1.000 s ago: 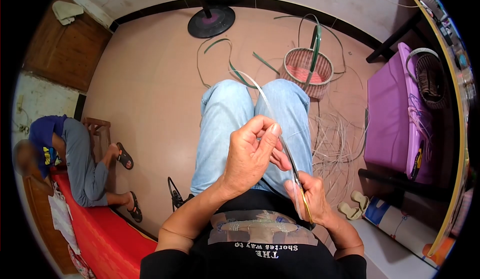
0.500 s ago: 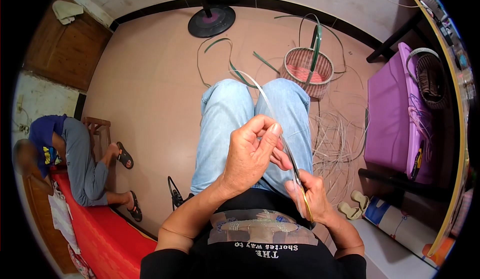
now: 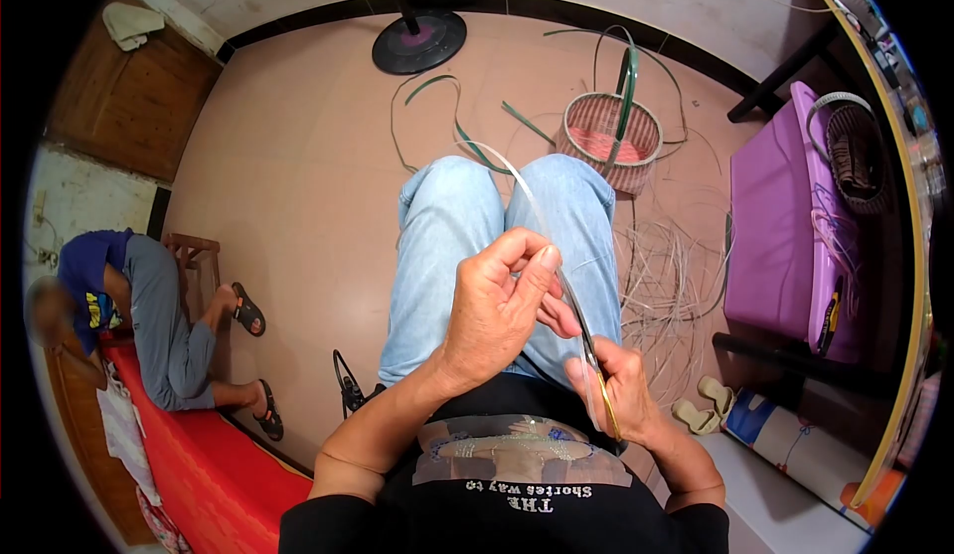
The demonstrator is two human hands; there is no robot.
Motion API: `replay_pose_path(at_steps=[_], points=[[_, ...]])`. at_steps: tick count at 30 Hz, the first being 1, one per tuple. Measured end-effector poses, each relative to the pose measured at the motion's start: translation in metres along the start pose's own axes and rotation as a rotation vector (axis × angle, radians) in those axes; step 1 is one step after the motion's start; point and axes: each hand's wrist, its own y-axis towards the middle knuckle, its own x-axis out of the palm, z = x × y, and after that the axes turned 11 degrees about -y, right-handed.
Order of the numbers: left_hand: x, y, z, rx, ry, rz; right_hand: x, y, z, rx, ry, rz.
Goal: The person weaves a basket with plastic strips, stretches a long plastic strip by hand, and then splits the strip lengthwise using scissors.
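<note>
Over my lap, my left hand (image 3: 507, 296) pinches a thin whitish strip (image 3: 525, 188) between thumb and forefinger. The strip arcs up past my knees, and its lower end hangs down near my right hand. My right hand (image 3: 616, 385) is closed on a pair of scissors (image 3: 592, 357) with gold-coloured handles; the dark blades point up toward my left hand and lie along the strip. Whether the blades are apart is too small to tell. A striped basket (image 3: 611, 144) with a green handle stands on the floor beyond my knees.
Clear strip scraps (image 3: 666, 276) and a green strip (image 3: 457, 122) lie on the floor. A purple bin (image 3: 770, 226) is at right, with a dark basket (image 3: 857, 157) on it. A black round base (image 3: 419, 45) stands ahead. A person (image 3: 164, 306) sits at left by a red surface (image 3: 199, 455).
</note>
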Motion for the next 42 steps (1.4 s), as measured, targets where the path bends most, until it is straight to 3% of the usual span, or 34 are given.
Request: replay_pose_path(at_steps=[3, 9, 42], points=[[0.0011, -0.0002, 0.0006, 0.004, 0.016, 0.0, -0.008, -0.0003, -0.0041, 0.067, -0.053, -0.105], [0.0007, -0.0004, -0.0004, 0.013, 0.026, -0.012, -0.001, 0.0005, -0.0023, -0.001, -0.062, 0.012], [0.0004, 0.0018, 0.0006, -0.01, -0.027, -0.006, -0.0007, 0.0032, -0.0052, -0.017, -0.095, 0.049]])
